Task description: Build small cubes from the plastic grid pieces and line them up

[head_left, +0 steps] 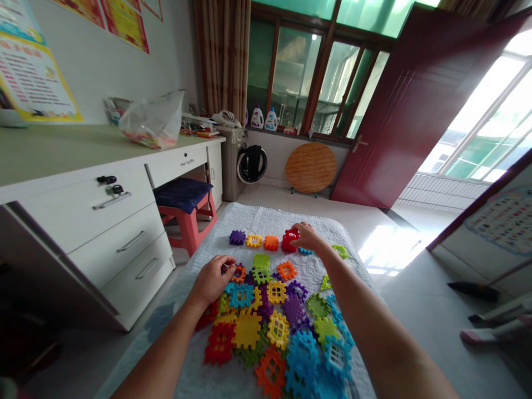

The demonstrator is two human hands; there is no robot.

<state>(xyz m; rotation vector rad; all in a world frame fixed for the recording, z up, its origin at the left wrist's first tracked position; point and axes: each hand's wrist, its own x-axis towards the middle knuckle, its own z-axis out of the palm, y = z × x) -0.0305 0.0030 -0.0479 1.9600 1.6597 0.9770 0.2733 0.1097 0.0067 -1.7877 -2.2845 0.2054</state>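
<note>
right hand (306, 235): i see it clamped on the red block (290, 240), far end of the row, beside the orange block (271, 243).
left hand (213, 279): fingers closed on an orange piece (238, 272) (pile edge, nearer me).

White drawer desk (83, 210), red door (419, 105), sunlit tiled floor (419, 310), curtained window (316, 72)

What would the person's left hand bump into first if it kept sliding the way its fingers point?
Probably the orange block right at the left hand's fingertips, with the green block just beyond. Depth is hard to judge here.
</note>
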